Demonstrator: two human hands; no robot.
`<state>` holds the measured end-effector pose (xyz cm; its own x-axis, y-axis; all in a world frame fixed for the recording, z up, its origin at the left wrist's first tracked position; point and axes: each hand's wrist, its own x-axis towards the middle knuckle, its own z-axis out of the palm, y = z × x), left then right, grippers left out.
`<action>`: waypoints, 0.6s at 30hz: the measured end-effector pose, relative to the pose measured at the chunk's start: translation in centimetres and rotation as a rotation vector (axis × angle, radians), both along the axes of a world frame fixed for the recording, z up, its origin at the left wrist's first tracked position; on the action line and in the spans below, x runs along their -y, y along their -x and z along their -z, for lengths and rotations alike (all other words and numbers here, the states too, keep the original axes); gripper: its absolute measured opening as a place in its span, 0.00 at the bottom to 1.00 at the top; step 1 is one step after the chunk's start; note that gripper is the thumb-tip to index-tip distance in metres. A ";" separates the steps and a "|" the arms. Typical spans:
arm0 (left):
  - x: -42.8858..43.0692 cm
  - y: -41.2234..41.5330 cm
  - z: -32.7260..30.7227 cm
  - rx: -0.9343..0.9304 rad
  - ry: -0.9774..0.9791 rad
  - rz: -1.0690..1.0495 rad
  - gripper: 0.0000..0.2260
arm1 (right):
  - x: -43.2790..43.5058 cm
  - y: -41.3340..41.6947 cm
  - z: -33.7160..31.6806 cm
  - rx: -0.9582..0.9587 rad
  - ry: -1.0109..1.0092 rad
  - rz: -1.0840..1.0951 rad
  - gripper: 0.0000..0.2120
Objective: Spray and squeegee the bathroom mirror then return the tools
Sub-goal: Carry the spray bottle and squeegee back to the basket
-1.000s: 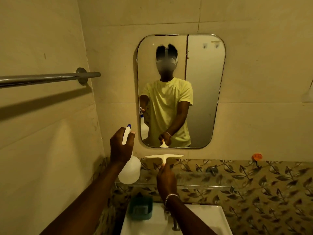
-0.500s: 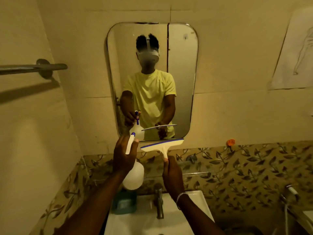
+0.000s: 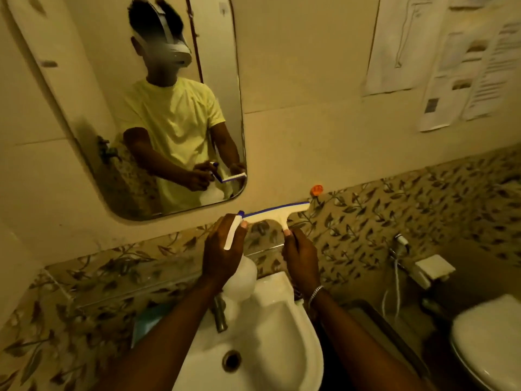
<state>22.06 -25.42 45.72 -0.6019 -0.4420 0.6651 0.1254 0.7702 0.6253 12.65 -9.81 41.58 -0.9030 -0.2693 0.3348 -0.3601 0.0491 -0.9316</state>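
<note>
Head view: spray bottle (image 3: 239, 277) is gripped in left hand (image 3: 222, 249), squeegee (image 3: 277, 214) in right hand (image 3: 301, 261); mirror (image 3: 158, 108) should be sprayed evenly first.

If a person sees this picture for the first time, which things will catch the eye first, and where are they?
First, the two hands in the centre above the white sink: the left hand grips a white spray bottle, and the right hand holds a white squeegee with a blue blade edge. Next, at upper left, the mirror reflects a person in a yellow shirt.
</note>
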 end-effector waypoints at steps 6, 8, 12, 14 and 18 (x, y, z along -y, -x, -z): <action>-7.1 5.7 3.7 0.079 -0.044 0.200 0.13 | -9.5 3.4 2.4 0.191 -0.047 0.085 0.14; -9.5 7.3 5.7 0.139 -0.050 0.258 0.12 | -12.9 4.5 3.8 0.228 -0.124 0.067 0.10; -14.3 10.2 9.8 0.264 -0.067 0.336 0.13 | -19.6 6.4 7.8 0.311 -0.209 0.118 0.12; -16.6 11.7 11.9 0.338 -0.065 0.341 0.14 | -22.7 7.4 10.5 0.379 -0.272 0.138 0.12; -20.5 14.1 15.6 0.519 -0.120 0.344 0.15 | -27.2 8.3 16.0 0.641 -0.273 0.182 0.18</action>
